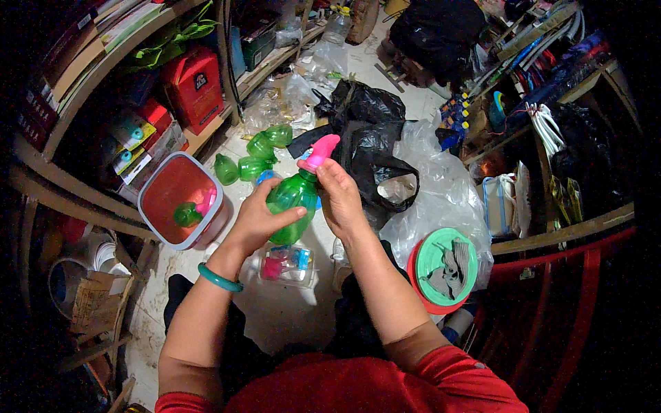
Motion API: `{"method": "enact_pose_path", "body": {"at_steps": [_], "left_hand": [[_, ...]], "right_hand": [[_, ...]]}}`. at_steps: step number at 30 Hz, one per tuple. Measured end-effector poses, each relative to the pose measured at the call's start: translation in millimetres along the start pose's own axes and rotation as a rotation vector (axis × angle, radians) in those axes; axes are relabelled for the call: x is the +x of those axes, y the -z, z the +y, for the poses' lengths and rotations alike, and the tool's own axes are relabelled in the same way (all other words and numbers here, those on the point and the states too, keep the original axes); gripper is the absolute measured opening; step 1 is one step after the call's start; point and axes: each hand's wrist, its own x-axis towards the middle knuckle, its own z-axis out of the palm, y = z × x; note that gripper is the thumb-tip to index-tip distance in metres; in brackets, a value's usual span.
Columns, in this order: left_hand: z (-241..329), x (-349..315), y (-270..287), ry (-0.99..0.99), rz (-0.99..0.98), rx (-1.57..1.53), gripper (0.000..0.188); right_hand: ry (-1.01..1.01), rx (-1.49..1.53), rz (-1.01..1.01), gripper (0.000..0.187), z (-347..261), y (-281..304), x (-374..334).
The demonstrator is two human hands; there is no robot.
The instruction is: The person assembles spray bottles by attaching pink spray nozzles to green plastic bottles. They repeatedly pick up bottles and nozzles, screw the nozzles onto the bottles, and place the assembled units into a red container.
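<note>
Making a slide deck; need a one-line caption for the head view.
Left hand grips green spray bottle; right hand at its pink trigger head.

A cluttered shop storeroom: stocked wooden shelves (pixel 103 65), packaged goods, plastic bags (pixel 441 186)

Green plastic spray bottle (pixel 292 199) with pink trigger head (pixel 320 151), upright, slightly tilted, above the floor.
</note>
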Motion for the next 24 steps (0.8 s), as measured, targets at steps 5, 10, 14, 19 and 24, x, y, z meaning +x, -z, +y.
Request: {"method": "enact_pose_path", "body": {"at_steps": [5, 10, 14, 19, 24], "left_hand": [[5.1, -2.6, 2.7, 0.035, -0.041, -0.12, 0.061], [-4.9, 0.4, 2.1, -0.027, 0.012, -0.054, 0.062], [-6.0, 0.5, 0.1, -0.059, 0.04, -0.004, 0.063], [-6.4, -0.3, -0.3, -0.108, 0.08, 0.137, 0.065], [-7.8, -2.3, -5.2, -0.113, 0.106, 0.149, 0.067]], "right_hand": [[0.062, 0.016, -0.015, 0.026, -4.2, -1.4, 1.1], [0.077, -0.128, 0.041, 0.025, -3.4, -6.0, -0.7], [0.081, -0.156, 0.068, 0.025, -0.8, -6.2, -1.0], [0.081, -0.132, 0.093, 0.02, 2.3, -9.4, -2.0], [0.095, -0.164, 0.166, 0.019, 8.3, -12.7, -4.4]]}}
